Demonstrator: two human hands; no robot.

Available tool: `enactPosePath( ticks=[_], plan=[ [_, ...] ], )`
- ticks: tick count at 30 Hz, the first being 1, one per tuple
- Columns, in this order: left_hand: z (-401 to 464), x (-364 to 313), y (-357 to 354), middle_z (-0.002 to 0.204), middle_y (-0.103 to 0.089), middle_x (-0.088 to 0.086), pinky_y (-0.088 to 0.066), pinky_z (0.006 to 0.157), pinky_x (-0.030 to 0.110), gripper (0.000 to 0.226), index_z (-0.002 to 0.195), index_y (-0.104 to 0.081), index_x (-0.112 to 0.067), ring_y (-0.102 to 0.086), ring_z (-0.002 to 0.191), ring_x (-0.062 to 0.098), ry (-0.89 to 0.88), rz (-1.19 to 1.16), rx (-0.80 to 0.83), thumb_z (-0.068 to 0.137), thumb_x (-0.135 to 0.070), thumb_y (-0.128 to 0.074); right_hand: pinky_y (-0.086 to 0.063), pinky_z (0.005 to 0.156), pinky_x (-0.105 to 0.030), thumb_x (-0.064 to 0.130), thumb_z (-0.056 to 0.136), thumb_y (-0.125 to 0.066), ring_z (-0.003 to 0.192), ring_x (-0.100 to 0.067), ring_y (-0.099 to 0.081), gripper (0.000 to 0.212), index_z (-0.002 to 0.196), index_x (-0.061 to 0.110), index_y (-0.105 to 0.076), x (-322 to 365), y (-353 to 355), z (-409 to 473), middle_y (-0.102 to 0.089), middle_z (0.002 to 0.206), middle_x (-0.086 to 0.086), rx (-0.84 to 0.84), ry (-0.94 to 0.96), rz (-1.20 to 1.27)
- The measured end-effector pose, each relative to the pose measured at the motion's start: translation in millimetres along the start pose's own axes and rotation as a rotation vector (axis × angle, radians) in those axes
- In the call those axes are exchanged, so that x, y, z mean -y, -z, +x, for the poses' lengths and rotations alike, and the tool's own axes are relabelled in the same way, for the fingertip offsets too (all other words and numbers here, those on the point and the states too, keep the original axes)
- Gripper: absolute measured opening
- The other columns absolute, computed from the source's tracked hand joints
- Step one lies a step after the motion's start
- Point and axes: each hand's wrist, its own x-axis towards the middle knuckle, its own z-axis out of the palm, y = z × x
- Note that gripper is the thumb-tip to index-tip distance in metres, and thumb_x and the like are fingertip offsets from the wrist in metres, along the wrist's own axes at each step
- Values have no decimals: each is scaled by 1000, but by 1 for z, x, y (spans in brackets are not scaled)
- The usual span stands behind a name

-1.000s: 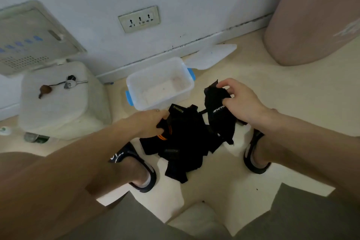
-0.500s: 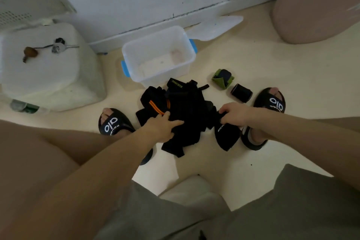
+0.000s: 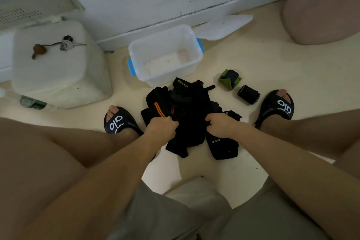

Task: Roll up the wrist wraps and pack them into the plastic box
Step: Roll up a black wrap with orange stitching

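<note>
Both hands came down from chest height: left hand and right hand now curl into the black wrist-wrap pile on the floor before the empty plastic box, so rolling hasn't started.

Plastic box stands open-topped, unobstructed from above. Bare floor lies right of it. Obstacles: wrap pile touching the box's near wall; two rolled wraps near the right sandal.

Wraps before box (lid behind) —
</note>
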Motion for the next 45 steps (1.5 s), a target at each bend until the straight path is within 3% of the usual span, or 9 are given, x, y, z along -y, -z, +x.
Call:
enactPosePath(
  ticks=[6,13,17,22,26,33,36,39,45],
  plan=[
    [-26,18,31,75,-52,-1,-49,65,40,27,75,-43,-18,-55,70,25,26,-477,-311,97,-29,-54,-43,95,-27,11,99,-56,125,-28,-54,59,156,13,-40,15,6,0,-55,139,-13,-19,42,137],
    [-49,24,53,57,-52,-11,-44,59,20,50,52,-57,-28,-52,57,6,38,-1211,14,99,-14,-54,-45,108,-36,-1,83,-72,141,-38,-35,108,163,41,-14,29,-2,-21,-15,159,-9,-18,239,54],
    [-59,22,57,64,-53,-5,-44,59,20,46,58,-62,-23,-53,61,8,-15,-1529,200,97,-2,-49,-38,118,-52,15,77,-83,144,-36,-28,83,148,34,-47,45,-15,-26,-24,158,-9,-38,356,-109],
    [-66,27,52,69,-59,-3,-50,64,26,33,68,-63,-21,-60,66,14,109,-1122,308,99,-15,-53,-59,86,-38,17,72,-88,103,-26,-64,27,87,24,-68,44,-18,-37,-65,106,-4,115,289,-49],
    [-74,34,37,65,-61,0,-47,53,18,26,72,-57,-17,-62,54,7,189,-759,318,98,-21,-58,-52,69,-29,23,76,-85,88,-17,-59,27,79,30,-60,41,-18,-47,-60,99,0,78,291,-151],
    [-69,35,29,83,-68,6,-54,62,24,15,98,-54,-16,-66,72,16,173,-834,238,87,-11,-64,-42,50,-10,14,85,-82,66,-5,-58,13,89,6,-72,34,-20,-55,-63,78,3,-23,352,21],
    [-68,33,36,110,-66,8,-59,85,36,58,133,-47,-32,-67,96,25,113,-1030,215,80,-17,-66,-51,62,-16,21,86,-82,74,-8,-67,9,87,16,-75,41,-14,-58,-70,82,2,-44,360,274],
    [-65,29,46,126,-56,3,-59,94,39,78,141,-44,-40,-65,111,25,-5,-1130,94,71,-10,-62,-61,85,-30,19,93,-76,88,-20,-75,14,102,9,-76,50,1,-61,-78,97,-10,-4,311,605],
    [-71,32,81,85,-58,-3,-44,76,31,8,81,-60,-22,-56,84,17,-5,-1016,1,80,-26,-66,-57,101,-42,20,101,-63,109,-30,-73,15,101,8,-72,51,30,-72,-77,109,-12,116,231,671]
  ],
)
